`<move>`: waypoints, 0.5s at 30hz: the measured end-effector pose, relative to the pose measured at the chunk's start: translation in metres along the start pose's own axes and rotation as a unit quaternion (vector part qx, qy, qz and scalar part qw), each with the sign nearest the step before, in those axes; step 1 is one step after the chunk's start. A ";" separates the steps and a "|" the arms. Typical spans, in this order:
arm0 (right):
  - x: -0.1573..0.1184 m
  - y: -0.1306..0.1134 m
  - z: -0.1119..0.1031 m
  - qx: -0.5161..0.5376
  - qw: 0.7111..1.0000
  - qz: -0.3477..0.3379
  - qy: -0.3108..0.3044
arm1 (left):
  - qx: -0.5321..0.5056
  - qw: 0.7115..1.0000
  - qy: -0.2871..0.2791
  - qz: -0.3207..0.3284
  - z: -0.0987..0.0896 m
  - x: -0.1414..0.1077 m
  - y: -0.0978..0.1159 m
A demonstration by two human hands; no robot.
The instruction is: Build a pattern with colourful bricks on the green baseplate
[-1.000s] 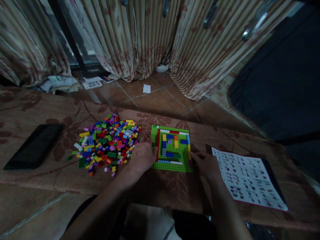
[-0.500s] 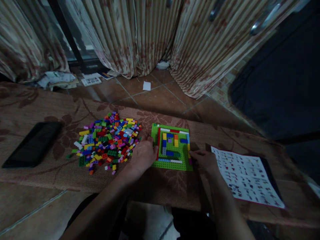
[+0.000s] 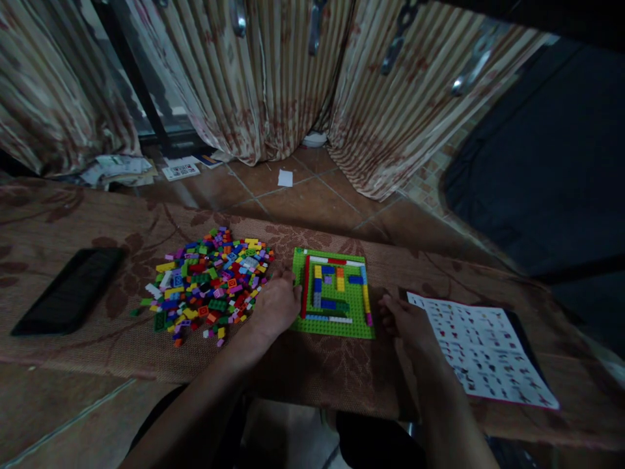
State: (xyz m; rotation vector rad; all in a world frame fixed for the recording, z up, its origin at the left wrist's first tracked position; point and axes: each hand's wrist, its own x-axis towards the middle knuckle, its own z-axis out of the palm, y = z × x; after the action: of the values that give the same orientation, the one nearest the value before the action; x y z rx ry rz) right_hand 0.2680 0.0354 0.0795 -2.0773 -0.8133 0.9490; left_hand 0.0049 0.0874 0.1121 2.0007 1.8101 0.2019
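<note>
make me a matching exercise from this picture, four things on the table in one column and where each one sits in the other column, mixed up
Things
1. heap of small loose multicoloured plastic bricks
2. square green studded plastic baseplate
3. flat black rectangular tablet
4. white printed paper sheet with rows of small pictures

Places
A. far left end of the brown woven table mat
B. between the left hand and the right hand
C. right end, beyond the right hand
D. just left of the left hand

Pairs: 1-D, 2-B, 3-A, 4-C
</note>
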 end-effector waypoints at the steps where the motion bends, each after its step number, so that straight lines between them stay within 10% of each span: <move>1: -0.001 0.000 0.001 -0.028 1.000 -0.012 0.002 | -0.002 1.000 -0.002 -0.003 0.000 0.001 0.000; 6: -0.011 -0.004 0.009 -0.233 0.965 -0.122 0.009 | -0.003 1.000 0.002 -0.010 0.001 0.002 0.001; 15: -0.022 -0.003 0.006 -0.314 0.942 -0.115 0.004 | -0.023 1.000 0.009 0.012 0.005 0.000 -0.003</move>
State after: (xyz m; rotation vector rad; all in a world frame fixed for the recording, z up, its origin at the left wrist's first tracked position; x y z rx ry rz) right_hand 0.2504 0.0228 0.0869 -2.4285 -1.4641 0.5932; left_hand 0.0040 0.0859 0.1062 1.9948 1.7773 0.2667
